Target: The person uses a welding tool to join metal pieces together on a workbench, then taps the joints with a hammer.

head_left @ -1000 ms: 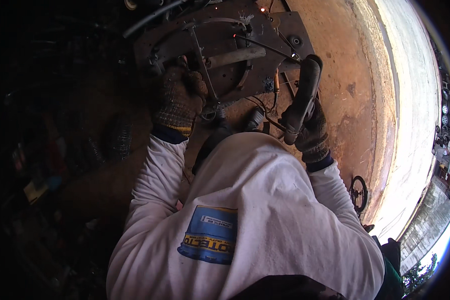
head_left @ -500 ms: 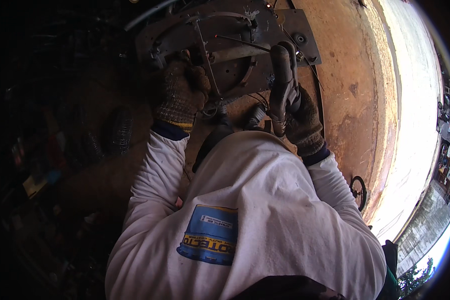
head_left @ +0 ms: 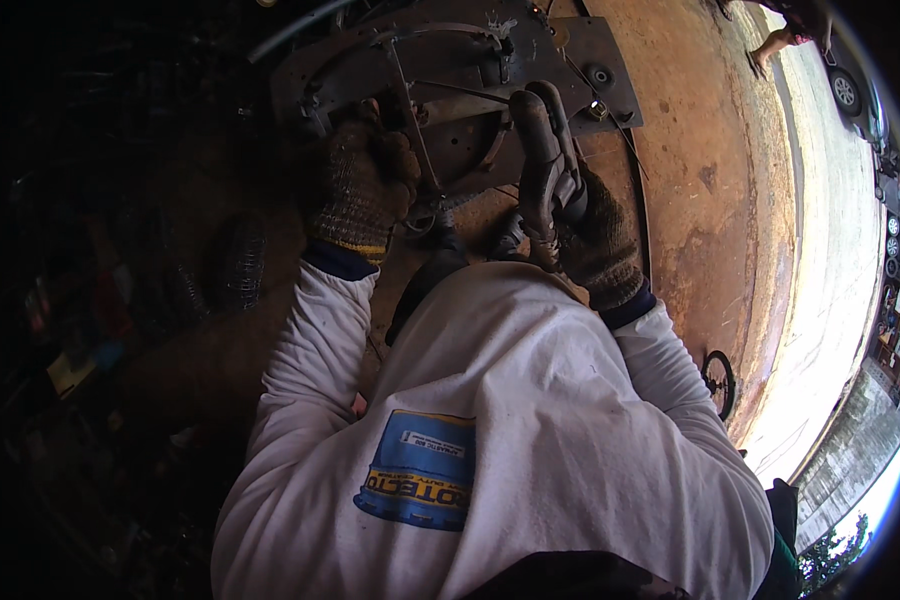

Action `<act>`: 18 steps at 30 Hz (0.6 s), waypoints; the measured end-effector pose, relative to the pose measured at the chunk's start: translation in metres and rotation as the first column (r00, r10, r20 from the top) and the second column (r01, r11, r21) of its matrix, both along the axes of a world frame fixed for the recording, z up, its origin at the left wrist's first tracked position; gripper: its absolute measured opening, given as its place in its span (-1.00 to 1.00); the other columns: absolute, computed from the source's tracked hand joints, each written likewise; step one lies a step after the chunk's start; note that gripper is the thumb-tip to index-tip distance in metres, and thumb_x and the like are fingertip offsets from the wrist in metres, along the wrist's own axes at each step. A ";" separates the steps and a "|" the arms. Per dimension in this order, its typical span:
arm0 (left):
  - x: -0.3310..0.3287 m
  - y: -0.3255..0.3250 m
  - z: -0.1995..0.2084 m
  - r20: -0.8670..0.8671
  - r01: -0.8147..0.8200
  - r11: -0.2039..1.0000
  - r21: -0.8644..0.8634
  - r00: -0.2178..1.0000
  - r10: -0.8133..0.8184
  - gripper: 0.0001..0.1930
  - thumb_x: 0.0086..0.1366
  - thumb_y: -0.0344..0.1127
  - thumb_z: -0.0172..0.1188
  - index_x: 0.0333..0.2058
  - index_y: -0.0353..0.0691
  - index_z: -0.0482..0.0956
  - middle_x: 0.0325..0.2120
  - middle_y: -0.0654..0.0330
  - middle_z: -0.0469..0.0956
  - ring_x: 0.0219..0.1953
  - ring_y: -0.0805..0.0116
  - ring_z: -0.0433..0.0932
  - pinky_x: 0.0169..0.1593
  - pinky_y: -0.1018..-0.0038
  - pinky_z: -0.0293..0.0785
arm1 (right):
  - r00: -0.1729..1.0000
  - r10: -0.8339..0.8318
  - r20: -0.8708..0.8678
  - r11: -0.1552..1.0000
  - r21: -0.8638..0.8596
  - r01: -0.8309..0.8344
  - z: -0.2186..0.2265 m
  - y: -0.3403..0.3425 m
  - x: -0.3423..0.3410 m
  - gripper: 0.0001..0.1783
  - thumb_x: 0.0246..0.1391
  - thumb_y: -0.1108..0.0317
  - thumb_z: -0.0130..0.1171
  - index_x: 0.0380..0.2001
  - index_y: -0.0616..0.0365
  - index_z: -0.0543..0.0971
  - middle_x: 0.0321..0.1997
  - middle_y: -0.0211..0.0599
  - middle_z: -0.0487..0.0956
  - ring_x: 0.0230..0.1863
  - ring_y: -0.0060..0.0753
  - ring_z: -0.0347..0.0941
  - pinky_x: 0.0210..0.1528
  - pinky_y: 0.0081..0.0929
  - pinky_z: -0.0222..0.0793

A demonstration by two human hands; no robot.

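Note:
My right hand [head_left: 606,245], in a dark knitted work glove, is wrapped round the handle of a bulky dark welding electrode holder [head_left: 540,150]. A thin welding rod [head_left: 462,91] sticks out of its jaws to the left, its far end at the upright bar of a dark steel frame [head_left: 560,75]. At the frame's near left edge, my left hand [head_left: 365,180] is closed in a matching glove. Its fingers curl in shadow by a small bracket, and what they grip is hidden. Curved steel strips [head_left: 360,58] and a round bar lie across the frame's plate.
Brown stained floor [head_left: 695,200] stretches to the right, with a bicycle wheel [head_left: 717,385] on it. A person's leg [head_left: 770,48] and a parked car [head_left: 850,90] show at the upper right. The left side is dark, with coiled springs [head_left: 245,262] and clutter.
My right hand has shifted the electrode holder and rod slightly left. My left hand has stayed at the frame. A person and a car have come into view at the upper right.

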State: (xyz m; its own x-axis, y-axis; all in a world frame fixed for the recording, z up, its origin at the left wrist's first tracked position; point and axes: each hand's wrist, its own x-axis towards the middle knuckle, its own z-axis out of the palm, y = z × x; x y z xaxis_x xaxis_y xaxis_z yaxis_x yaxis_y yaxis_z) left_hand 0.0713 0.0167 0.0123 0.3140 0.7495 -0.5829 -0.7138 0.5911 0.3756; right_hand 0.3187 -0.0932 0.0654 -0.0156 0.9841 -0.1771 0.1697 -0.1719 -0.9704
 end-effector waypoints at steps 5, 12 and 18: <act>-0.011 0.003 -0.014 0.211 0.085 0.995 0.049 0.973 -0.094 -0.69 0.36 0.03 -0.16 -0.11 0.19 0.54 -0.55 0.32 0.37 -0.56 0.43 0.30 -0.47 0.48 0.36 | 0.999 -0.003 0.045 1.000 0.001 0.003 -0.008 -0.002 0.000 -0.33 0.04 0.25 0.25 0.16 0.27 0.25 0.06 -0.14 0.46 0.10 -0.32 0.38 0.15 -0.39 0.26; -0.013 0.000 -0.018 0.351 0.090 0.995 0.047 0.931 -0.101 -0.66 0.37 0.06 -0.19 -0.09 0.19 0.53 -0.53 0.34 0.35 -0.52 0.39 0.31 -0.42 0.45 0.36 | 1.000 -0.006 0.003 1.000 0.028 0.006 -0.012 -0.003 0.001 -0.30 0.01 0.28 0.27 0.17 0.26 0.24 0.08 -0.13 0.44 0.11 -0.33 0.38 0.16 -0.40 0.26; -0.016 0.003 -0.027 0.234 0.122 0.984 0.133 0.961 -0.150 -0.65 0.38 0.09 -0.22 -0.19 0.17 0.54 -0.57 0.32 0.34 -0.55 0.36 0.30 -0.43 0.40 0.36 | 0.998 -0.034 -0.044 0.999 0.033 0.036 -0.004 -0.002 -0.005 -0.32 -0.03 0.31 0.31 0.15 0.23 0.30 0.06 -0.19 0.47 0.09 -0.39 0.41 0.15 -0.43 0.28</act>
State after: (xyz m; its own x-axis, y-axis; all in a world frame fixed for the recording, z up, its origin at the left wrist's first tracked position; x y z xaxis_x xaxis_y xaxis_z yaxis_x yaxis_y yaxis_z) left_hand 0.0554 0.0193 -0.0146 0.5384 0.7478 -0.3886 -0.7076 0.6515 0.2735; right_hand 0.3141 -0.0950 0.0615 0.0121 0.9895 -0.1437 0.1216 -0.1441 -0.9821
